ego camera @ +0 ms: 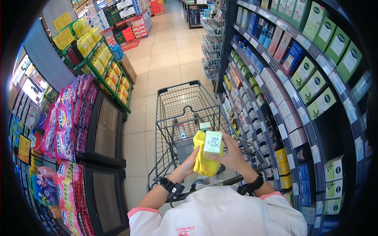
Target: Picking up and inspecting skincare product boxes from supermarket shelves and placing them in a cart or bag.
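My right hand grips a small pale-green product box that bears print, thumb below and fingers along its right side. Beneath and beside the box is a folded yellow cloth, held at its left edge by my left hand. Both hands are over the near end of a wire shopping cart. Just beyond the cloth, a green-and-white box shows partly; the cloth hides its lower part. A clear bottle lies in the cart area to the left.
Shelves of boxed goods run close along the right. To the left are stacked detergent bags, dark cabinets and a green rack of yellow jugs. A wire rack stands ahead beside the tiled aisle floor.
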`<state>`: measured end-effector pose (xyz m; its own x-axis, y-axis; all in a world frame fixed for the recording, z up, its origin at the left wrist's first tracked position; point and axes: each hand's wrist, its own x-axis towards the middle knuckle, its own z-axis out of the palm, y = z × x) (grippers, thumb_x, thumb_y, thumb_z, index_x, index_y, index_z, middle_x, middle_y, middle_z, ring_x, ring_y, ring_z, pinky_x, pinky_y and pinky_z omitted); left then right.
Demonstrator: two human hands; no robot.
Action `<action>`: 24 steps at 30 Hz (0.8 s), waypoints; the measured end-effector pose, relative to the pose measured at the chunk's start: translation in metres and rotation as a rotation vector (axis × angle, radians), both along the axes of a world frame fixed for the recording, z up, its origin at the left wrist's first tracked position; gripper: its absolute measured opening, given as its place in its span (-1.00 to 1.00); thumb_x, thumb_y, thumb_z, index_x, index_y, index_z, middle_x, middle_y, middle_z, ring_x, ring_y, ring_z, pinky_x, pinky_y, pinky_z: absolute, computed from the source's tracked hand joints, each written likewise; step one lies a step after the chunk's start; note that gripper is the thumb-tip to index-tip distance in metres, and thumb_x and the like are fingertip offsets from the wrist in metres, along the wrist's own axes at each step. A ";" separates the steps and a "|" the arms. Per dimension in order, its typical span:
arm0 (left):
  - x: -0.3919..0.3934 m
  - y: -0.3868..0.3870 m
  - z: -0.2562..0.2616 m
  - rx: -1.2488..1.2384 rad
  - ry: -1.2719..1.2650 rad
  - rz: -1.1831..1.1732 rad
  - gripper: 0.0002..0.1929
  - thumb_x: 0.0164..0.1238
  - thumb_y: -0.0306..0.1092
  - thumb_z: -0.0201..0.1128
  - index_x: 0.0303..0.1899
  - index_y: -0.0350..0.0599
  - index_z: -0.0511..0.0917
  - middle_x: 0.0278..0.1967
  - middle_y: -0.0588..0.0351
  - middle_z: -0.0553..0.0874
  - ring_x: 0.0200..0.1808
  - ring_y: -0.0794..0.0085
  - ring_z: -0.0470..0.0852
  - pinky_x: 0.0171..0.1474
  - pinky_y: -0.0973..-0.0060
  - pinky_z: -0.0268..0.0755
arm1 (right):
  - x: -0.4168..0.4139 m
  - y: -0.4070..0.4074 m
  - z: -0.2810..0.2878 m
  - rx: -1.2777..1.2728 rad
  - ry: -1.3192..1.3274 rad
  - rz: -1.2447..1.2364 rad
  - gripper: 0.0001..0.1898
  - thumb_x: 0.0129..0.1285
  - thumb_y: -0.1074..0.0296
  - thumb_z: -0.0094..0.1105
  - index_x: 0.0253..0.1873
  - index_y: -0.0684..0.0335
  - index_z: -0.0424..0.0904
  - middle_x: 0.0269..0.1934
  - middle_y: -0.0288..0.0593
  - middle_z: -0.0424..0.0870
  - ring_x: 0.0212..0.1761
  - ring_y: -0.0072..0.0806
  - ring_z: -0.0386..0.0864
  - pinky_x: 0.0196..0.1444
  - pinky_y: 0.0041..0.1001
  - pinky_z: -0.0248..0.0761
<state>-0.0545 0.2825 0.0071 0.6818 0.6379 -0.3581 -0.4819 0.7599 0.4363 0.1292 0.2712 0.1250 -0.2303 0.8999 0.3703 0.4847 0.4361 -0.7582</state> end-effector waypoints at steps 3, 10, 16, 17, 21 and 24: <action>0.002 0.001 0.001 0.020 0.003 0.005 -0.46 0.48 0.05 -0.26 0.33 -0.04 0.10 0.21 0.02 0.38 0.19 0.27 0.44 0.20 0.27 0.37 | -0.001 0.001 0.000 0.140 -0.101 0.022 -0.23 -0.16 0.14 0.45 0.20 0.23 0.31 -0.07 -0.06 0.49 -0.02 -0.17 0.45 0.07 -0.28 0.26; 0.008 -0.006 0.018 0.096 0.143 0.007 -0.46 0.47 0.06 -0.21 0.26 -0.14 0.21 0.17 0.00 0.42 0.14 0.29 0.49 0.13 0.28 0.45 | -0.014 -0.002 0.005 0.132 -0.276 0.077 -0.24 -0.15 0.11 0.39 0.23 0.14 0.33 -0.12 -0.11 0.41 -0.05 -0.22 0.34 0.01 -0.30 0.28; -0.004 -0.001 0.012 0.025 -0.016 0.036 -0.43 0.46 0.11 -0.28 0.31 -0.07 0.16 0.22 -0.01 0.39 0.19 0.22 0.45 0.20 0.20 0.36 | -0.009 0.000 -0.017 0.119 -0.350 -0.003 -0.25 -0.18 0.14 0.40 0.23 0.09 0.36 -0.16 -0.13 0.39 -0.07 -0.23 0.33 -0.04 -0.34 0.32; -0.006 0.001 0.012 -0.017 -0.113 0.055 -0.43 0.47 0.10 -0.30 0.32 -0.07 0.13 0.23 -0.02 0.38 0.19 0.20 0.44 0.23 0.17 0.32 | -0.006 0.001 -0.016 0.119 -0.351 0.001 -0.25 -0.18 0.14 0.40 0.23 0.09 0.36 -0.16 -0.13 0.39 -0.07 -0.23 0.33 -0.04 -0.34 0.32; -0.011 0.002 0.021 -0.096 -0.199 0.111 -0.43 0.45 0.11 -0.28 0.32 -0.05 0.16 0.22 -0.04 0.39 0.19 0.15 0.44 0.23 0.13 0.30 | 0.005 0.005 -0.011 0.052 -0.360 -0.023 -0.24 -0.20 0.16 0.42 0.22 0.07 0.37 -0.18 -0.14 0.39 -0.07 -0.24 0.33 -0.03 -0.36 0.33; -0.010 0.001 0.029 -0.094 -0.163 0.137 -0.41 0.42 0.13 -0.24 0.30 -0.06 0.18 0.21 -0.03 0.41 0.19 0.15 0.45 0.22 0.13 0.31 | 0.013 0.007 -0.017 0.049 -0.363 -0.004 -0.24 -0.21 0.18 0.43 0.22 0.05 0.38 -0.19 -0.15 0.38 -0.07 -0.24 0.33 -0.03 -0.35 0.33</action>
